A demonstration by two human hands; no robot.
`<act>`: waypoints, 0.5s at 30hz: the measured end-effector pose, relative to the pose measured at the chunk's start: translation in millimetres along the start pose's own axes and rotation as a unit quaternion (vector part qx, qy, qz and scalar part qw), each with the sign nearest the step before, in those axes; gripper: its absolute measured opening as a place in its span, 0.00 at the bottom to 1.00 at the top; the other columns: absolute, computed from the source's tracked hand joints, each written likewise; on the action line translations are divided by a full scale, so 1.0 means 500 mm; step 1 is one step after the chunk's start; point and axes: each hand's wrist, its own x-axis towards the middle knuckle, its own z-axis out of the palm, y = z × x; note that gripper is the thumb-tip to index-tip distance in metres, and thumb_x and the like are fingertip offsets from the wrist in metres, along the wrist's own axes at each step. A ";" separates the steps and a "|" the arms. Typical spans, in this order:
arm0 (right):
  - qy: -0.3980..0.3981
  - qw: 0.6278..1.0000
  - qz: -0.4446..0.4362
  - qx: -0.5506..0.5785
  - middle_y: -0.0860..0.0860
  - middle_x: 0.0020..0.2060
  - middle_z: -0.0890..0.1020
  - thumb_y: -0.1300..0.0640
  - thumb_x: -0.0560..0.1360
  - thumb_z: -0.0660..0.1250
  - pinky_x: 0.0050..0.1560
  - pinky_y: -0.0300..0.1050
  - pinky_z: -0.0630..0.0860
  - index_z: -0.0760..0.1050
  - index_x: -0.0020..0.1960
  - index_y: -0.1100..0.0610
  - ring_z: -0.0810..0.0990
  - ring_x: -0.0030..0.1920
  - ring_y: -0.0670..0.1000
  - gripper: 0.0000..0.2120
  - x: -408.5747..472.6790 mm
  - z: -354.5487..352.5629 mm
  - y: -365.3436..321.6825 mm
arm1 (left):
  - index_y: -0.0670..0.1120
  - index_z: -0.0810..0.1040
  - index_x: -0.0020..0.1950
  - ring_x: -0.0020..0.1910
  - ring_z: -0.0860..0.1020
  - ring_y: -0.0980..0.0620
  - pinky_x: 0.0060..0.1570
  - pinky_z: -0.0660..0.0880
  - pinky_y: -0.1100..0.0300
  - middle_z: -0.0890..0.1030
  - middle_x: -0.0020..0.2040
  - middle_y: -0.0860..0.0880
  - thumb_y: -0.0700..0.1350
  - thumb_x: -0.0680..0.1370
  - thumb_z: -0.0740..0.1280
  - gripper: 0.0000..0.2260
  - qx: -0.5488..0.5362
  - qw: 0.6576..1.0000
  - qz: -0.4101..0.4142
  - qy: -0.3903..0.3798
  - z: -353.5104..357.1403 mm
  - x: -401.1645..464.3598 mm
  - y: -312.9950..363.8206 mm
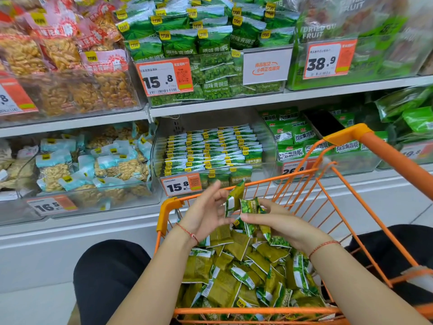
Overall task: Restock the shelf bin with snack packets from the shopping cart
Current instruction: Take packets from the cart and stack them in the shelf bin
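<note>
Bin tag [181, 186]: reads "15.8".
Shelf bin [267, 146]: clear, lower shelf, green packets stacked in rows.
Cart [365, 146]: orange, heaped with loose green packets [236, 270].
Left hand [206, 213]: pinches one packet [234, 198], long axis near upright.
Right hand [278, 225]: grips several packets [249, 207]; print too blurred to read.

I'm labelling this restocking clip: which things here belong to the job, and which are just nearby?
Part of the job:
- orange wire shopping cart
- small green snack packets heaped in it
- clear plastic shelf bin with neat packet rows
- left hand and right hand, both holding packets

Just nearby:
- peanut bags
- dried fruit bin
- price tags
</note>
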 end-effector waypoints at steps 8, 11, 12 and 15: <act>0.103 0.992 -0.073 0.001 0.51 0.75 0.60 0.49 0.67 0.76 0.68 0.50 0.62 0.58 0.75 0.51 0.60 0.73 0.53 0.43 -0.006 -0.003 -0.014 | 0.41 0.67 0.71 0.45 0.81 0.51 0.45 0.77 0.60 0.82 0.50 0.43 0.32 0.68 0.73 0.32 0.061 0.992 0.069 0.082 -0.008 -0.005 0.010; 0.109 0.991 -0.072 -0.011 0.51 0.74 0.61 0.52 0.68 0.76 0.67 0.48 0.62 0.59 0.74 0.52 0.61 0.73 0.53 0.41 -0.005 -0.003 -0.013 | 0.35 0.53 0.76 0.60 0.75 0.49 0.57 0.72 0.58 0.66 0.70 0.41 0.30 0.71 0.69 0.37 0.068 0.985 0.096 0.128 -0.004 0.002 0.004; 0.102 0.992 -0.069 -0.025 0.51 0.74 0.62 0.54 0.68 0.76 0.66 0.47 0.62 0.59 0.75 0.53 0.61 0.72 0.53 0.40 -0.005 -0.001 -0.012 | 0.35 0.50 0.76 0.59 0.75 0.49 0.57 0.72 0.59 0.65 0.71 0.43 0.30 0.71 0.68 0.38 0.059 0.984 0.103 0.134 -0.006 0.004 0.000; 0.090 0.993 -0.055 -0.049 0.51 0.73 0.63 0.56 0.70 0.74 0.62 0.44 0.63 0.60 0.75 0.53 0.63 0.71 0.52 0.38 -0.004 0.002 -0.011 | 0.35 0.50 0.76 0.64 0.72 0.44 0.64 0.68 0.52 0.66 0.71 0.36 0.34 0.65 0.75 0.46 0.008 0.985 0.115 0.131 -0.014 0.006 0.007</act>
